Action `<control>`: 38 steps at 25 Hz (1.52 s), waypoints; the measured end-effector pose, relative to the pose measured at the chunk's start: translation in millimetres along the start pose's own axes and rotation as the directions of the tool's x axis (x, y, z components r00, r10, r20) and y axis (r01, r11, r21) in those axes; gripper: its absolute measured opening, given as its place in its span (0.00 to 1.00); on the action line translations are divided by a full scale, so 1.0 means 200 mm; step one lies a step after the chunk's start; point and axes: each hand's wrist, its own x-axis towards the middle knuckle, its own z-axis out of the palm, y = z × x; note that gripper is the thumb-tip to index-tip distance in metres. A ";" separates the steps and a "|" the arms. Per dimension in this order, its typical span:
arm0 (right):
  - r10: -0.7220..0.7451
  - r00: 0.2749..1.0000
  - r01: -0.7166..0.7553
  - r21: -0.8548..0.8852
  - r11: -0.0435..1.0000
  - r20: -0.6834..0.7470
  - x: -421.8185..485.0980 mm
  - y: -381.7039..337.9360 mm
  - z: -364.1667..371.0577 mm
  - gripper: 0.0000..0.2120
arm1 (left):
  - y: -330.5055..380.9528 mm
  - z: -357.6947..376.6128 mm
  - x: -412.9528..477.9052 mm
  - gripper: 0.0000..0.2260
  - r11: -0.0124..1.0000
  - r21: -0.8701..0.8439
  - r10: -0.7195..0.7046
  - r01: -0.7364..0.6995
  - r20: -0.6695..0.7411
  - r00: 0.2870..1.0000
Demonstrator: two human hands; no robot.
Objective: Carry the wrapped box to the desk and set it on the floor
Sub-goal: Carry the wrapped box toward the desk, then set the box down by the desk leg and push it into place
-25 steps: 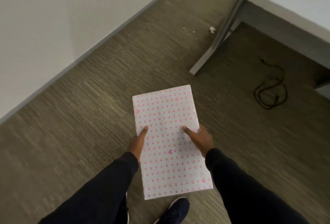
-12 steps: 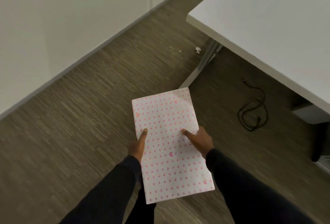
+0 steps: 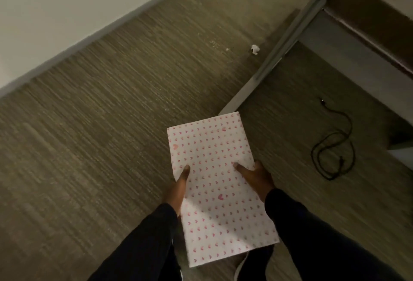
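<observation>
Head view, looking down: wrapped box (image 3: pixel 220 188), white paper with small pink hearts, is held flat and roughly level in front of the body, above the floor (image 3: pixel 100 135) and not touching it; long axis runs away from the person, far end pointing toward the desk leg (image 3: pixel 277 57).

Left hand (image 3: pixel 177 188) clasps the box's left long edge, thumb lying on the top face, fingers hidden beneath; right hand (image 3: pixel 257 176) clasps the right long edge the same way; both hands closed on the box, gripping near mid-length, slightly toward the far half. Judgement: the two-sided, thumbs-on-top hold keeps a broad flat parcel from tipping and spares the paper from creasing; a mid-length grip balances it fore and aft.

Desk structure fills the upper right corner; its grey leg slants down to a foot whose end lies just beyond the box's far right corner; underside of the desk is shadowed and blurred. Black cable (image 3: pixel 333 153) lies coiled on the floor under the desk, to the right of the box, well apart from it; small white scrap (image 3: pixel 254 49) sits on the floor near the leg's upper stretch; wall and baseboard run along the floor's left edge.

Judgement: carry nearly finished, lowering not yet begun; open floor left of the leg looks the safer spot, clear of the cable.
</observation>
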 end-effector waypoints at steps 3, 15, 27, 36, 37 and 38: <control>0.000 0.999 0.001 0.029 1.000 -0.045 0.38 0.12 0.00 0.49 | -0.08 0.17 0.36 0.38 0.999 0.031 0.025 -0.025 -0.005 1.000; -0.037 0.974 0.073 0.152 0.986 -0.225 1.51 0.52 -0.47 0.51 | -0.12 0.99 1.39 0.42 0.963 0.111 0.224 -0.246 0.181 0.958; -0.205 0.910 0.269 0.138 0.953 -0.360 2.02 0.39 -0.86 0.42 | 0.17 1.40 1.72 0.31 0.873 0.135 0.388 -0.468 0.388 0.836; -0.133 0.912 0.180 0.086 0.980 -0.388 2.16 0.47 -1.08 0.44 | 0.16 1.58 1.75 0.44 0.798 0.237 0.333 -0.554 0.593 0.733; -0.139 0.908 0.180 0.068 0.981 -0.394 2.17 0.50 -1.08 0.43 | 0.14 1.59 1.76 0.46 0.783 0.256 0.338 -0.566 0.589 0.734; -0.151 0.902 0.189 0.056 0.980 -0.405 2.18 0.52 -1.09 0.43 | 0.12 1.59 1.76 0.46 0.767 0.271 0.349 -0.582 0.586 0.732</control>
